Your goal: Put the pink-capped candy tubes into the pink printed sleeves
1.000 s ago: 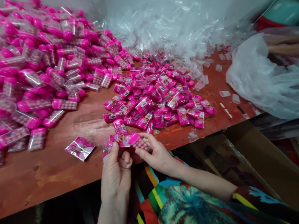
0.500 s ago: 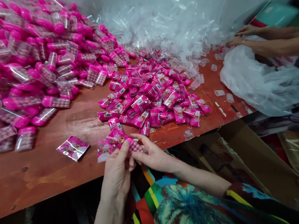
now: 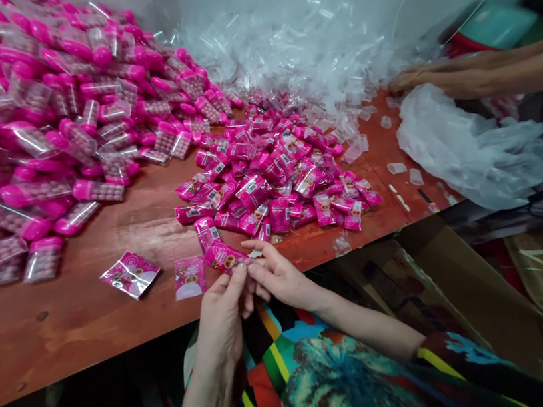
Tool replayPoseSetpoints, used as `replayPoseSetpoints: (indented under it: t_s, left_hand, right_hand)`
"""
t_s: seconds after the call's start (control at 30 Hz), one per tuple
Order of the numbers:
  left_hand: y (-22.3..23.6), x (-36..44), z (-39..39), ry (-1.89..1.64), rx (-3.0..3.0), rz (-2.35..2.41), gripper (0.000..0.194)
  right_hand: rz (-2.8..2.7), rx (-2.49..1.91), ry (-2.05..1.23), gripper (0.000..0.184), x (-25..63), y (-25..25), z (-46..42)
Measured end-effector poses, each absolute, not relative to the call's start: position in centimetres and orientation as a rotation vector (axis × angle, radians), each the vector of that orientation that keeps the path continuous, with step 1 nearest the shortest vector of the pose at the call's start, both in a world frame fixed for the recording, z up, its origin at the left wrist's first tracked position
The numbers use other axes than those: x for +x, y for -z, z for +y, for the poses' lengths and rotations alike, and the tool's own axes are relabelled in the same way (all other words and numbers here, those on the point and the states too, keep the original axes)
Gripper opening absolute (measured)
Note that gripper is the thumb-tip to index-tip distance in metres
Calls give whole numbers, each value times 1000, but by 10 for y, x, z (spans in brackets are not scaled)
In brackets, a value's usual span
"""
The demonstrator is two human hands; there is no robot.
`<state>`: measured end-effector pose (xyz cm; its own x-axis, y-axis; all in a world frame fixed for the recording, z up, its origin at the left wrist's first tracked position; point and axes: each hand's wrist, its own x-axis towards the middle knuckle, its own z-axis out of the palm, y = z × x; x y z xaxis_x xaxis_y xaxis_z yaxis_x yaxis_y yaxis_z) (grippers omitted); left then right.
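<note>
At the near edge of the brown wooden table (image 3: pixel 90 316), my left hand (image 3: pixel 223 311) and my right hand (image 3: pixel 276 277) meet fingertip to fingertip. Together they pinch a small pink candy packet (image 3: pixel 223 256). A pink-capped candy case seen earlier is hidden between my fingers. Two flat pink packets (image 3: pixel 131 275) (image 3: pixel 189 277) lie on the table just left of my hands. A heap of pink packets (image 3: pixel 272 176) sits right behind them.
A big mound of pink-capped clear candy cases (image 3: pixel 39 128) fills the left. Clear plastic pieces (image 3: pixel 300 44) pile up at the back. Another person's hands (image 3: pixel 430 77) reach over a white plastic bag (image 3: pixel 470 148) at the right. Cardboard boxes (image 3: pixel 465 284) stand below the table edge.
My hands drew closer together and the pink packet closed over the candy case, which no longer shows. One packet now lies flat on the table. The other person's hands moved left over the bag.
</note>
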<state>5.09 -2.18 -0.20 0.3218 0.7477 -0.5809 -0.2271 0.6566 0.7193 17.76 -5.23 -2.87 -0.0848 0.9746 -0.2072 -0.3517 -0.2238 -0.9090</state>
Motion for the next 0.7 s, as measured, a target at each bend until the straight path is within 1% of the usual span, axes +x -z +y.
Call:
replayPoseSetpoints:
  t_s: [0.17, 0.33, 0.47, 0.57, 0.63, 0.7]
  left_hand:
    - [5, 49, -22, -694, 572, 1014, 43]
    - [10, 51, -25, -694, 598, 1004, 41]
    - [6, 44, -32, -690, 627, 1029, 34]
    - [5, 26, -37, -737, 678, 1175, 36]
    - [7, 13, -38, -781, 673, 1283, 35]
    - [8, 1, -39, -854, 623, 1383, 35]
  right_hand:
    - [-803, -1042, -1589, 52, 174, 32, -57]
    - [-832, -1076, -1609, 50, 173, 36, -53]
    - [-723, -993, -1619, 48, 187, 13, -34]
    - [-599, -895, -1523, 51, 199, -7, -15]
    - [-734, -935, -1499, 55, 195, -9, -7]
    - [-1098, -1060, -1418, 49, 176, -2, -3]
